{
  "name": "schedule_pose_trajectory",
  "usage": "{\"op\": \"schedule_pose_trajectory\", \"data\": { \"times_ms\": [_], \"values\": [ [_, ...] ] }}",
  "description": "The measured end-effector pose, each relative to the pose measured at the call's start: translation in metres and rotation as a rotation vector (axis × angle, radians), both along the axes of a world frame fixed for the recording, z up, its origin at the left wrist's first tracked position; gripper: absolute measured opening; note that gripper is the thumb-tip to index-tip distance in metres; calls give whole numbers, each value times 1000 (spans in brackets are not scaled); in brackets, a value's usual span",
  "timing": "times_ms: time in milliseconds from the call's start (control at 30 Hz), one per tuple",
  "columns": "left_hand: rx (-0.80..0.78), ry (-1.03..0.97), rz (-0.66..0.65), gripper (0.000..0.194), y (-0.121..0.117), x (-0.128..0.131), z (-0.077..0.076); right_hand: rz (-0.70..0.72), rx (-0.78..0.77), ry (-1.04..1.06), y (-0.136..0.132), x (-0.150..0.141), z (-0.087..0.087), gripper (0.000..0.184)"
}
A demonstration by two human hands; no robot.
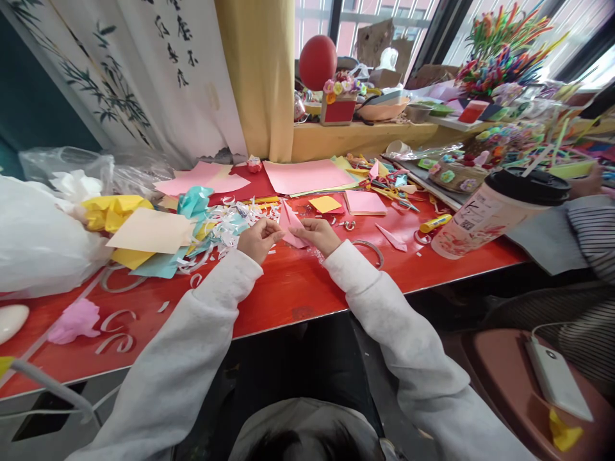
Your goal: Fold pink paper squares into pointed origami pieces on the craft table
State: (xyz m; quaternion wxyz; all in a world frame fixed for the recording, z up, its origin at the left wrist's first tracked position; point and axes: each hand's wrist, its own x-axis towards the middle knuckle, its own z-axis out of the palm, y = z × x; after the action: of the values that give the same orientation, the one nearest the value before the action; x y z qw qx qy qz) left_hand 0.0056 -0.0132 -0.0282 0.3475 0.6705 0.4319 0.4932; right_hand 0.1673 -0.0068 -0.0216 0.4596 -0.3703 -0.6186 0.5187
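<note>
A folded piece of pink paper (289, 218), pointed at the top, stands between my hands just above the red table. My right hand (321, 235) pinches its lower right side between thumb and fingers. At its left edge, my left hand (259, 239) is closed with thumb and fingertips together; whatever may be in that pinch is too small to make out. A second folded pink paper piece (391, 237) lies to the right. Beyond my hands are a pad of pink square sheets (366, 203) and a small yellow-orange sheet (325, 204).
White paper shreds (230, 224), coloured sheets and a white plastic bag (43, 237) crowd the left side. A lidded drink cup (485, 214) with a straw leans at the right, near a co-worker's striped sleeve (596, 230). A tape ring (372, 251) lies near my right wrist.
</note>
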Motion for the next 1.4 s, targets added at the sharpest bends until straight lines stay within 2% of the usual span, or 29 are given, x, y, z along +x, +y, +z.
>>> {"op": "schedule_pose_trajectory", "data": {
  "times_ms": [167, 267, 367, 567, 767, 900, 1033, 1100, 1200, 1400],
  "values": [
    [-42, -76, -5, 37, 0, 1, 1, 22, -62, 24, 1, 0, -2, 34],
    [-155, -24, -28, 29, 0, 0, 3, 65, -131, 108, 1, 0, -2, 36],
    [-190, 71, -20, 27, 0, -1, 3, 57, -156, 114, -1, -1, 0, 36],
    [-156, 68, 16, 27, -1, -2, 4, 18, -154, 49, 0, 0, 1, 40],
    [-135, 162, 101, 26, -5, -1, 6, -17, -41, -20, 1, 2, -1, 34],
    [-97, 178, 87, 26, -5, -1, 7, -61, 2, -47, 0, 3, 2, 34],
    [67, 187, 89, 35, -4, -2, 6, -105, 19, -62, 0, 4, 4, 36],
    [105, 203, 48, 31, -2, -2, 5, -85, 20, -75, 1, 4, 3, 37],
    [109, 161, 43, 21, -1, -1, 2, -41, 4, -60, 3, 4, -1, 40],
    [42, 71, 5, 19, -1, 0, 3, -27, 60, -57, 5, 5, -3, 40]
  ]
}}
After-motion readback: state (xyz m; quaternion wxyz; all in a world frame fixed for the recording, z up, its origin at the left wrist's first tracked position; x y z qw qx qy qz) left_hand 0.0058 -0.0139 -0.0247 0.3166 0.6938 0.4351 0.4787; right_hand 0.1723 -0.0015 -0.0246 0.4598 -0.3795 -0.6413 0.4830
